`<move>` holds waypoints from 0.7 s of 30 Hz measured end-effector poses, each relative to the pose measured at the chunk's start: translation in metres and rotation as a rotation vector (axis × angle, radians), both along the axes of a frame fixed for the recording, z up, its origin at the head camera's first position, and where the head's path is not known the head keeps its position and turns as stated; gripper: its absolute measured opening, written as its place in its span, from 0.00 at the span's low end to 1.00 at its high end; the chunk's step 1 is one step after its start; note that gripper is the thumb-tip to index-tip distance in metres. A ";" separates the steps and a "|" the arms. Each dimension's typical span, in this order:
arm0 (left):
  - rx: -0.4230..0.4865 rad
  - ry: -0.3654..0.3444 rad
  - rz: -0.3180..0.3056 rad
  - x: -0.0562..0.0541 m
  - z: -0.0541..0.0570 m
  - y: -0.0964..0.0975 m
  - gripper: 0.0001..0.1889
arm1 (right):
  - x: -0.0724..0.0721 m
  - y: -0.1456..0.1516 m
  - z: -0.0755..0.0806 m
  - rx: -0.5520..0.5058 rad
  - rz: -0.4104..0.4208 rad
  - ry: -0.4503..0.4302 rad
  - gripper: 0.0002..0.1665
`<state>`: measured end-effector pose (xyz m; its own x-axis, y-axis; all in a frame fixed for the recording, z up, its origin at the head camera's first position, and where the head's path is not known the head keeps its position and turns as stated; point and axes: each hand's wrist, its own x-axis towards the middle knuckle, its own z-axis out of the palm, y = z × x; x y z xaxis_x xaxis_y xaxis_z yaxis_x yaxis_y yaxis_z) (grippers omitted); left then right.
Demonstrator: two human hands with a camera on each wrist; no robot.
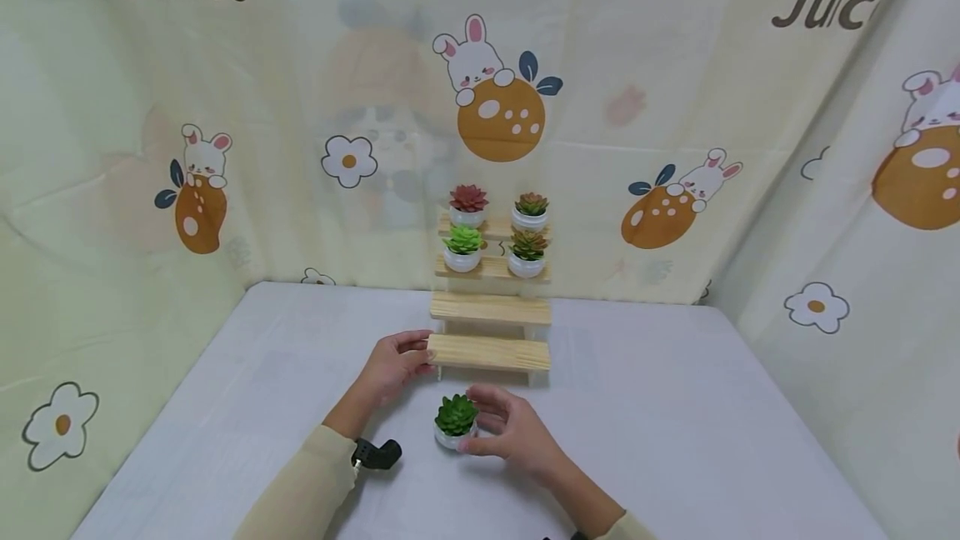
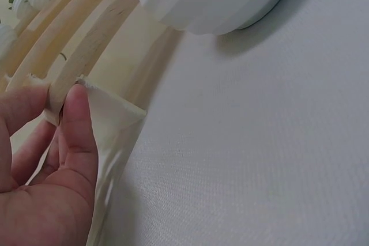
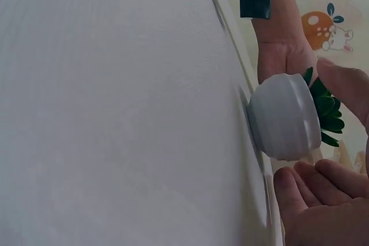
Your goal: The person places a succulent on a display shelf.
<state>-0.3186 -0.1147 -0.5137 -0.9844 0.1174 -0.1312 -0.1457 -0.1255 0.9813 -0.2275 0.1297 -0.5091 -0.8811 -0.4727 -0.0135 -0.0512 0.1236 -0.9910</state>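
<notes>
A dark green potted succulent in a white ribbed pot stands upright on the table in front of a stepped wooden stand. My right hand is at its right side, thumb and fingers spread around it; a gap shows between fingertips and pot in the right wrist view. With thumb and fingers, my left hand pinches the left end of the stand's lowest step. On the upper two steps sit a red succulent, a bright green one and two brownish-green ones.
The white-covered table ends at a patterned curtain behind the stand, and more curtain hangs along both sides. A black wrist strap device sits on my left wrist, close over the table left of the pot.
</notes>
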 end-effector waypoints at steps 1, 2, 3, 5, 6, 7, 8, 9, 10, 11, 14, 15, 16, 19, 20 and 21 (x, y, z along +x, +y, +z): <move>0.001 0.000 0.001 0.000 0.000 0.000 0.24 | 0.000 -0.001 -0.001 -0.001 -0.002 0.001 0.52; 0.000 0.004 0.001 0.000 0.000 0.000 0.24 | 0.000 -0.002 -0.002 -0.001 -0.004 0.004 0.51; 0.001 0.000 0.003 0.000 0.000 0.000 0.24 | 0.000 -0.004 -0.003 0.003 -0.007 0.004 0.51; 0.004 -0.002 0.002 0.000 0.000 0.001 0.24 | 0.000 -0.006 -0.004 0.027 -0.017 0.013 0.50; 0.004 0.000 0.001 0.001 0.001 0.001 0.24 | 0.000 -0.007 -0.004 0.037 -0.021 0.019 0.49; 0.006 0.002 0.000 0.001 0.001 0.001 0.24 | 0.000 -0.008 -0.005 0.048 -0.023 0.025 0.49; 0.006 0.004 -0.002 0.001 0.001 0.001 0.24 | 0.000 -0.009 -0.005 0.058 -0.025 0.033 0.48; 0.009 0.003 -0.002 0.001 0.001 0.001 0.24 | 0.000 -0.010 -0.005 0.063 -0.026 0.038 0.47; 0.009 0.009 -0.004 0.002 0.002 0.001 0.24 | 0.000 -0.011 -0.006 0.067 -0.025 0.049 0.47; 0.009 0.009 -0.004 0.002 0.002 0.001 0.24 | 0.000 -0.012 -0.006 0.066 -0.023 0.054 0.46; 0.006 0.013 -0.002 0.003 0.002 0.001 0.24 | 0.000 -0.014 -0.007 0.065 -0.018 0.074 0.45; 0.004 0.014 -0.001 0.003 0.002 0.001 0.24 | 0.000 -0.014 -0.007 0.065 -0.019 0.076 0.44; 0.002 0.015 -0.001 0.003 0.002 0.001 0.24 | 0.000 -0.015 -0.007 0.065 -0.020 0.075 0.44; 0.011 -0.001 0.005 0.002 0.001 0.002 0.23 | 0.001 -0.016 -0.005 0.060 -0.027 0.062 0.43; 0.011 -0.003 0.007 0.001 0.001 0.002 0.23 | 0.001 -0.016 -0.003 0.056 -0.029 0.059 0.43; 0.014 -0.007 0.010 0.001 0.002 0.002 0.23 | 0.001 -0.017 -0.002 0.052 -0.034 0.050 0.42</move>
